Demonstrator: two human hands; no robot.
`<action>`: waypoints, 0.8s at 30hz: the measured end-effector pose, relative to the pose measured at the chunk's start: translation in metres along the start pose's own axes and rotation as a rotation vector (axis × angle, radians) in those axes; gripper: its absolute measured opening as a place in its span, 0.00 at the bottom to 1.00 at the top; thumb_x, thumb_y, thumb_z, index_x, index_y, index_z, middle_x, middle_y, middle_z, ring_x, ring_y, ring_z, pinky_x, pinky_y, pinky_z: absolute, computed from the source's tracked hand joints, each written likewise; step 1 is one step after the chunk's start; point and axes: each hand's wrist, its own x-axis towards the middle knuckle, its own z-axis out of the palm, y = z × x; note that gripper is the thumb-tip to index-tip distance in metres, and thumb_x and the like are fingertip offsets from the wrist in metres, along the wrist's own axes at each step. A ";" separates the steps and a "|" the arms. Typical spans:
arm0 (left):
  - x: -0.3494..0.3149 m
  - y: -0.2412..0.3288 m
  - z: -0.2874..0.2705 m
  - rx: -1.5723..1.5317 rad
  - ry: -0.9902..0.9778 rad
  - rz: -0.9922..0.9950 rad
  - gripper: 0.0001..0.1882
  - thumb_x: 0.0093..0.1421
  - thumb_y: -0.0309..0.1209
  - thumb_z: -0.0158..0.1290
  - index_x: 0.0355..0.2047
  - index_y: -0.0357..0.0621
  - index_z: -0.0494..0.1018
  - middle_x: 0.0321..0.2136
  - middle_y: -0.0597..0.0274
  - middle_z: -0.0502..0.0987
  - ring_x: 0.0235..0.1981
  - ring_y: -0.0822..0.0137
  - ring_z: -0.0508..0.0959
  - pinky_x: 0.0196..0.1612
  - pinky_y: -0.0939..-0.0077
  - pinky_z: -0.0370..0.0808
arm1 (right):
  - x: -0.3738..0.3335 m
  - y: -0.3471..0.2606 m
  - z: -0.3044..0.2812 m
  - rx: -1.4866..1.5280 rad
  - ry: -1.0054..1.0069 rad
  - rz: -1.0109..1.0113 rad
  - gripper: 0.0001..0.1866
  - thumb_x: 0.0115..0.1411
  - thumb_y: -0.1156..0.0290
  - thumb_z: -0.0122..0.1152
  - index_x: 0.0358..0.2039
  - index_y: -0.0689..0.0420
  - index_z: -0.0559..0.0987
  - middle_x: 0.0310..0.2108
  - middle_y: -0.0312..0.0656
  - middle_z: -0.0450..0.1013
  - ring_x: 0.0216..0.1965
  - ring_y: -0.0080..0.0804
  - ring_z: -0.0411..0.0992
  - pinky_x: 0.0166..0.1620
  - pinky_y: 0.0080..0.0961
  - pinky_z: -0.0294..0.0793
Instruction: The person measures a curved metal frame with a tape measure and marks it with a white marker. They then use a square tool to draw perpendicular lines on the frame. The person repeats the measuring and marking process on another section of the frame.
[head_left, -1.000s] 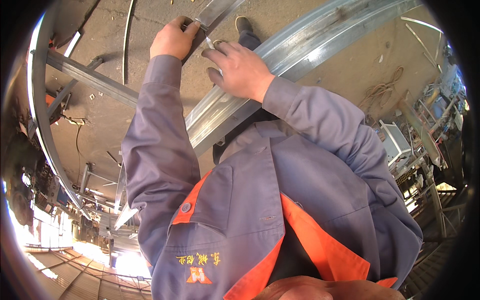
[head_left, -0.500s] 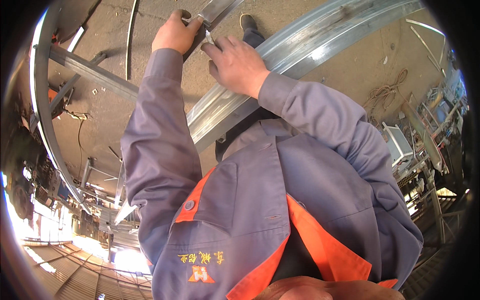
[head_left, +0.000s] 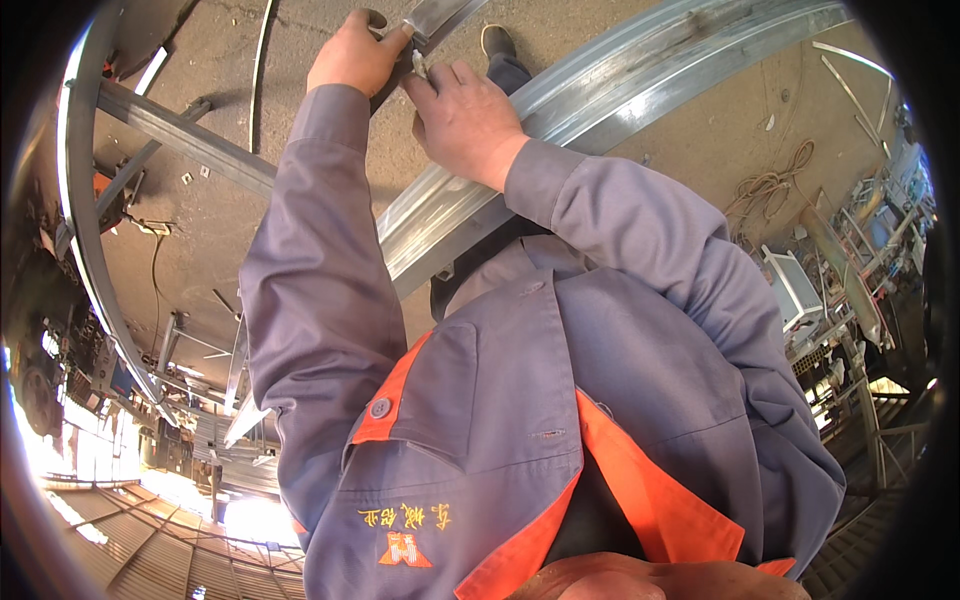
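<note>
My left hand is at the top of the view, fingers curled and thumb pressed against a grey metal bar. What its fingers hold, if anything, cannot be made out. Just to its right, my right hand pinches a small shiny, pale piece between thumb and fingertips, right beside the bar. The wrist of this hand lies over long, grooved silver metal profiles, which run from the lower middle to the upper right.
A grey metal beam joins a curved rail at left. Coiled cable lies on the concrete floor at right, near a white box-shaped unit. A shoe shows beyond the profiles.
My right hand has shifted slightly up and left, bringing the small pale piece closer to the bar. My left hand has moved up a little, its thumb still at the bar.
</note>
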 end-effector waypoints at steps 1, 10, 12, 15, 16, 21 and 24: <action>0.000 0.000 -0.002 -0.041 -0.019 -0.007 0.36 0.61 0.53 0.61 0.57 0.34 0.74 0.34 0.53 0.86 0.34 0.61 0.85 0.37 0.67 0.80 | 0.000 -0.001 0.000 0.001 -0.005 0.004 0.21 0.58 0.68 0.61 0.53 0.54 0.76 0.41 0.47 0.73 0.45 0.47 0.73 0.48 0.41 0.77; -0.003 0.007 -0.009 -0.085 -0.081 -0.087 0.37 0.60 0.54 0.61 0.57 0.34 0.73 0.33 0.53 0.86 0.34 0.60 0.85 0.36 0.67 0.80 | -0.002 -0.005 -0.001 0.003 -0.002 0.035 0.20 0.58 0.68 0.62 0.52 0.55 0.77 0.41 0.47 0.74 0.46 0.47 0.73 0.48 0.40 0.77; -0.002 0.005 -0.009 -0.096 -0.087 -0.088 0.37 0.60 0.55 0.61 0.57 0.34 0.73 0.33 0.53 0.86 0.34 0.60 0.85 0.36 0.66 0.80 | -0.003 -0.005 -0.001 0.012 0.005 0.038 0.20 0.58 0.68 0.62 0.51 0.55 0.78 0.41 0.47 0.74 0.47 0.46 0.73 0.48 0.40 0.78; 0.000 0.002 -0.007 -0.069 -0.061 -0.037 0.38 0.60 0.55 0.61 0.57 0.34 0.73 0.33 0.52 0.86 0.33 0.60 0.85 0.35 0.66 0.80 | -0.004 -0.005 -0.002 0.023 0.009 0.039 0.19 0.58 0.67 0.62 0.51 0.55 0.78 0.42 0.47 0.74 0.47 0.46 0.73 0.48 0.40 0.78; 0.001 0.001 -0.007 -0.069 -0.055 -0.028 0.37 0.60 0.54 0.61 0.57 0.34 0.73 0.33 0.53 0.86 0.33 0.60 0.85 0.35 0.66 0.80 | -0.004 -0.005 -0.003 0.027 0.011 0.038 0.19 0.58 0.67 0.62 0.51 0.55 0.78 0.42 0.47 0.74 0.48 0.46 0.73 0.48 0.40 0.78; 0.000 0.002 -0.007 -0.081 -0.084 -0.042 0.34 0.61 0.52 0.62 0.56 0.35 0.73 0.31 0.56 0.86 0.31 0.62 0.85 0.33 0.67 0.80 | -0.006 -0.004 -0.005 0.026 -0.016 0.047 0.19 0.58 0.67 0.61 0.50 0.56 0.79 0.41 0.47 0.74 0.47 0.46 0.73 0.47 0.41 0.78; 0.000 0.004 -0.008 -0.076 -0.086 -0.048 0.33 0.61 0.51 0.62 0.55 0.35 0.73 0.31 0.58 0.86 0.31 0.63 0.85 0.32 0.67 0.80 | -0.007 -0.004 -0.007 0.035 -0.023 0.051 0.18 0.59 0.67 0.61 0.50 0.56 0.79 0.41 0.47 0.75 0.46 0.47 0.74 0.48 0.41 0.78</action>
